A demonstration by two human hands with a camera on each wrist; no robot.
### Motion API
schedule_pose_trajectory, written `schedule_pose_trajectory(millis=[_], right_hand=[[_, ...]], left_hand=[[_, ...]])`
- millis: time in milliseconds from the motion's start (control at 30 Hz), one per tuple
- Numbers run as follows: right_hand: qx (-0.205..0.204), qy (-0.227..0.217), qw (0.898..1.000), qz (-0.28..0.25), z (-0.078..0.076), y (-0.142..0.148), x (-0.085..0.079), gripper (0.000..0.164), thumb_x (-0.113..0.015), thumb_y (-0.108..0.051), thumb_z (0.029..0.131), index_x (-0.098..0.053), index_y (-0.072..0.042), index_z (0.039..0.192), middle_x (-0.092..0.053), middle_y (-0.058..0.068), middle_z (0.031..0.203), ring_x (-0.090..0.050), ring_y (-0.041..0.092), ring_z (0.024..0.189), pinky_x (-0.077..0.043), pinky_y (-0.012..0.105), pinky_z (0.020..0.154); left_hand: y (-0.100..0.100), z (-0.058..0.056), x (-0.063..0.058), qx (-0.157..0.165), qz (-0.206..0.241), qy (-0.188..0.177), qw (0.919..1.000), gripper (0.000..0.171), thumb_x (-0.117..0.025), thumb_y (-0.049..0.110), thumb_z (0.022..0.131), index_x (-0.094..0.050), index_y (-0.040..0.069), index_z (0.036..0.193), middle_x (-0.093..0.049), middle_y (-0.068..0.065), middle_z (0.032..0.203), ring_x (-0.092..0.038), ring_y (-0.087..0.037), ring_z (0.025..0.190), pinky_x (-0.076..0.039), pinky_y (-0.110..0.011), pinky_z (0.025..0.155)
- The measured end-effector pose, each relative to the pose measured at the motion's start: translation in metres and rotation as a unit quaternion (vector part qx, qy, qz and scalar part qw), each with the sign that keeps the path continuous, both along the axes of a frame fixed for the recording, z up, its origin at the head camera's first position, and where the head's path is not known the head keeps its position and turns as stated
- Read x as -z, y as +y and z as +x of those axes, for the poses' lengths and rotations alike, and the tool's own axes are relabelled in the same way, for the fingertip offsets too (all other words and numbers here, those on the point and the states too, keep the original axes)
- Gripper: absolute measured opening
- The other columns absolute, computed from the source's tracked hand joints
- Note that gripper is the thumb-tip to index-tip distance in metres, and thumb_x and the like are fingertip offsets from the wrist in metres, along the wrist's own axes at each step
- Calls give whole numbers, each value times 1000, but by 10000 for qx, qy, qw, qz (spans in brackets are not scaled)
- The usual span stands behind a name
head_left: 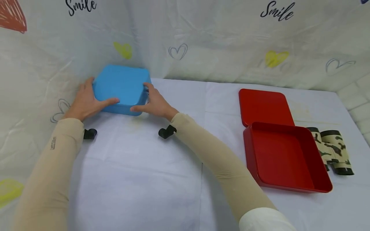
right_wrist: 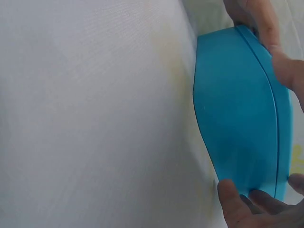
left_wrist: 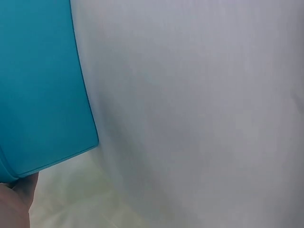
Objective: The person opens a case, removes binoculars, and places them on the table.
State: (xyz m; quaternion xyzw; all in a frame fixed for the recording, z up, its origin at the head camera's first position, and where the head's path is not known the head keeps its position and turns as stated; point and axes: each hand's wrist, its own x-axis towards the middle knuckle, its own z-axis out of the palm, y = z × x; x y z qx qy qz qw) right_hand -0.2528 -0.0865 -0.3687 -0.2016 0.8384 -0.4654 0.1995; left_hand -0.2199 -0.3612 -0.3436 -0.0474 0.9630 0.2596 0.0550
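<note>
A blue lidded box (head_left: 122, 85) sits at the back left of the table, close against the hanging sheet. My left hand (head_left: 86, 101) grips its left end, the thumb lying along the lid's front edge. At the right front corner, my right hand (head_left: 156, 102) holds the box, fingers on the right side and thumb low on the front. In the right wrist view, a seam runs round the box (right_wrist: 237, 109) just under its lid, and fingers (right_wrist: 232, 204) touch its near end. The left wrist view catches the box side (left_wrist: 42, 90) and part of the left hand (left_wrist: 16, 204).
A red box (head_left: 284, 155) stands open on the right, its inside bare. The red lid (head_left: 266, 107) lies behind it, touching its back edge. Camouflage binoculars (head_left: 336, 150) lie right of the red box. A printed sheet (head_left: 202, 41) hangs along the back and left.
</note>
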Motion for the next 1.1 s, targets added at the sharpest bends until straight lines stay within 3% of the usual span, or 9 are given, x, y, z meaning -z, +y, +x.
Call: schedule_pose_trajectory(millis=[200,400,600,833,1100], right_hand=[[306,14,9994,-139,1,3,3,118,-84,-48,82,-8,-18,166,-24,7,169,-34,22,155,-41,41,124],[327,24,9993,-196,2,2,2,121,-85,-48,82,-5,-17,167,-23,10,169,-35,24,153,-41,42,123],[480,35,9986,-209,2,3,3,123,-86,-47,80,-4,-17,167,-21,10,171,-32,23,155,-38,44,126],[562,33,9979,-335,2,8,7,124,-88,-44,79,-5,-18,167,-22,8,171,-33,25,155,-38,46,126],[563,-17,9977,-387,3,11,8,123,-88,-43,79,-6,-19,167,-23,7,170,-34,25,154,-40,47,124]], left_hand=[[0,1,1,36,76,-74,9999,133,-68,76,82,15,13,165,1,-30,172,-15,-54,156,-23,-77,119],[-1,2,3,53,174,47,9998,135,-72,72,81,15,14,165,-1,-26,173,-13,-51,158,-21,-75,122],[-3,6,5,124,187,2,9997,137,-77,69,79,15,13,165,-9,-30,171,-17,-52,156,-22,-75,121],[-8,7,10,351,324,9,9989,128,-81,63,80,-8,2,165,-19,-31,168,-26,-53,152,-27,-74,119],[-9,14,8,134,726,-230,9970,124,-80,63,80,-7,13,168,-23,-24,170,-36,-51,146,-38,-71,112]])
